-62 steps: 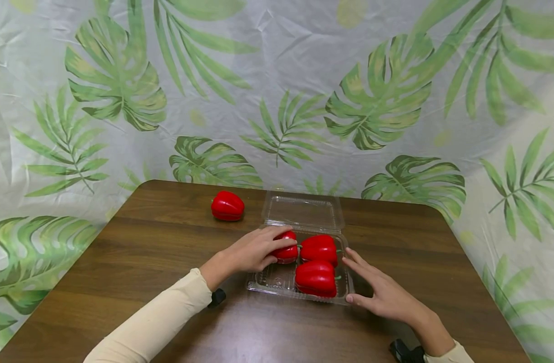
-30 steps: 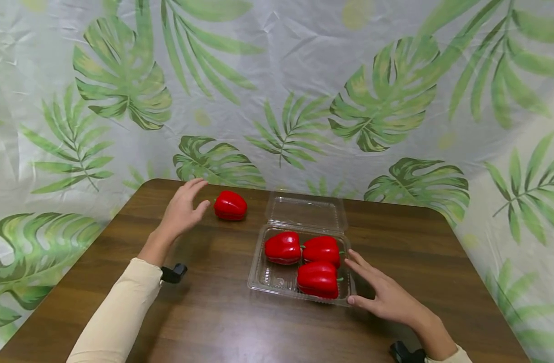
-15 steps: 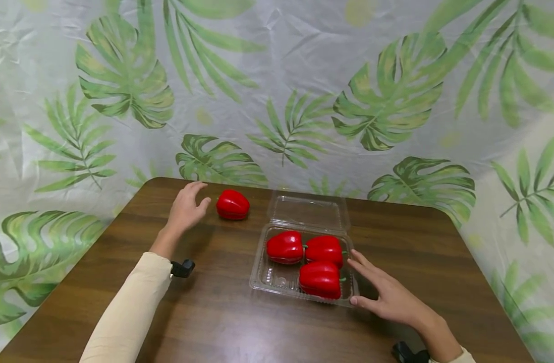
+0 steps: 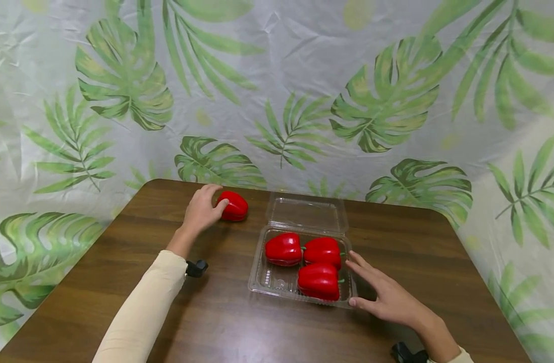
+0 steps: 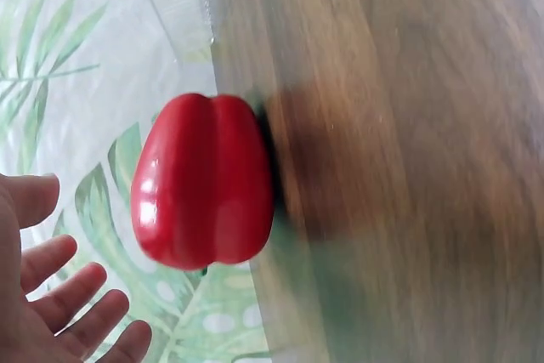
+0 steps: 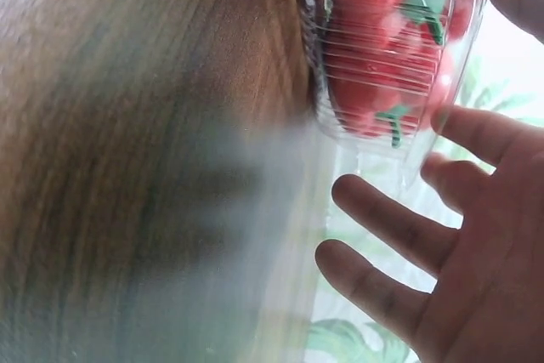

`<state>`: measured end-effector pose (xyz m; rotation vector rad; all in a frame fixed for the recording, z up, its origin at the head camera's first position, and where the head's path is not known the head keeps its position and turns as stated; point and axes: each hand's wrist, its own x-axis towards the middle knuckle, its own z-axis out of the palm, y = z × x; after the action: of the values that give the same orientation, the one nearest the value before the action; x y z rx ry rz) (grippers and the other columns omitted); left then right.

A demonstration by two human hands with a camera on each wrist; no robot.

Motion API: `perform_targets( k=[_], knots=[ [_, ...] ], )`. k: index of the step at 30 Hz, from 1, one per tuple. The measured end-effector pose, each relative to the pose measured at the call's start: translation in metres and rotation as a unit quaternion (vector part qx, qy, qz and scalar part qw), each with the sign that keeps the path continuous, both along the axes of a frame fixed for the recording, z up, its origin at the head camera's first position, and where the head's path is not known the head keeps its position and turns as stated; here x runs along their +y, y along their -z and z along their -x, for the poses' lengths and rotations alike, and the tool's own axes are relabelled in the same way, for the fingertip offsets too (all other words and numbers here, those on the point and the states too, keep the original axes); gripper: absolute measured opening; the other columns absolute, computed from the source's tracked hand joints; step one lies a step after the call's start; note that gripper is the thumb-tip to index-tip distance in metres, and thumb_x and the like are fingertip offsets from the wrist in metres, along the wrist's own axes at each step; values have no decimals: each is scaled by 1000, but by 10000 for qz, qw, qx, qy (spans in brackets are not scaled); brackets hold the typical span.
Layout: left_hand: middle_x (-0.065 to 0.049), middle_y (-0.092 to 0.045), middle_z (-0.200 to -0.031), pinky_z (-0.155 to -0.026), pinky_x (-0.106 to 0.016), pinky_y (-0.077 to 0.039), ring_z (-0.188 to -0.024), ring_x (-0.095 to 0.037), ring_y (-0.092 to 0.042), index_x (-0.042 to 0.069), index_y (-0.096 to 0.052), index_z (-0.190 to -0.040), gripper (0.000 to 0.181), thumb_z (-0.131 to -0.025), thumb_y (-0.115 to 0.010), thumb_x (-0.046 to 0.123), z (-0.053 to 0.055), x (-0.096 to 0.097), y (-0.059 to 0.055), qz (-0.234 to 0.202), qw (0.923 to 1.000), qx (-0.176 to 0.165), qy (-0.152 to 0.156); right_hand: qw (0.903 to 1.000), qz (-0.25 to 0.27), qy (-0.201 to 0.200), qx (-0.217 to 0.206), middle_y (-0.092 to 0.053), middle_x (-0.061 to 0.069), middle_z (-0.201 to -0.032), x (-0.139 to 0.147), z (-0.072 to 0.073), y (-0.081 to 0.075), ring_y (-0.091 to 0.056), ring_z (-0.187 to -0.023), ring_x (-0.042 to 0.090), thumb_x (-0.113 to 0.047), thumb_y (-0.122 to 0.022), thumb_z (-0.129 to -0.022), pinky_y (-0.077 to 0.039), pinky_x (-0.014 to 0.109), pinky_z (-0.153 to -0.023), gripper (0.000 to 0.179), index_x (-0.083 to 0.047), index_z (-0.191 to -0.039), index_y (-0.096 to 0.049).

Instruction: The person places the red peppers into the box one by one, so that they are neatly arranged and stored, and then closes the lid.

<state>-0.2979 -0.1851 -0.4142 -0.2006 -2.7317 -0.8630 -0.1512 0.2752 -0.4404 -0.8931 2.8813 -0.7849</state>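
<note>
My left hand (image 4: 202,209) is at the left end of a red bell pepper (image 4: 235,206) lying on the table. Thumb and fingers are spread, and in the left wrist view a gap shows between them and the pepper (image 5: 204,184). To the right sits a clear plastic clamshell container (image 4: 268,285) with its lid folded back. Inside it lie three more red bell peppers: one at back left (image 4: 282,249), one at back right (image 4: 322,251), one at front right (image 4: 319,281). My right hand (image 4: 386,295), fingers extended, touches the container's right rim.
The wooden table (image 4: 222,322) carries all of this. Behind it hangs a leaf-print cloth (image 4: 299,60). The container's raised lid (image 4: 306,212) lies toward the table's back edge, right of the lone pepper.
My left hand let go of the back-left pepper in the container, moved left to beside the lone pepper, then came closer to it. My right hand stayed at the container's rim.
</note>
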Motion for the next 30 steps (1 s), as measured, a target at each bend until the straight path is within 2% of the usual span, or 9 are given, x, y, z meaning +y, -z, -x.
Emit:
perform_targets(
  k=[12, 23, 30],
  knots=[
    [-13, -47, -150, -106, -59, -45, -136, -37, -44, 9, -55, -138, 55, -92, -65, 37, 5, 15, 11, 177, 9997, -146, -83, 10000, -73, -9, -15, -28, 18, -163, -3, 0, -2, -40, -142, 43, -48, -68, -90, -45, 64, -100, 79, -13, -153, -37],
    [-16, -48, -147, -105, -58, -45, -132, -38, -46, 7, -51, -140, 54, -94, -58, 35, 9, 15, 16, 136, 9981, -478, -359, 9999, -110, 22, -32, -28, 16, -164, -3, 0, -2, -41, -142, 41, -49, -67, -90, -46, 63, -99, 79, -15, -154, -37],
    [-16, -47, -148, -103, -59, -46, -132, -38, -47, 9, -50, -142, 56, -95, -55, 40, 18, 16, 19, -7, 9961, -671, -572, 9999, -159, 39, -19, -28, 15, -164, -3, 0, -2, -41, -142, 40, -50, -67, -90, -47, 62, -100, 78, -16, -154, -37]
  ],
)
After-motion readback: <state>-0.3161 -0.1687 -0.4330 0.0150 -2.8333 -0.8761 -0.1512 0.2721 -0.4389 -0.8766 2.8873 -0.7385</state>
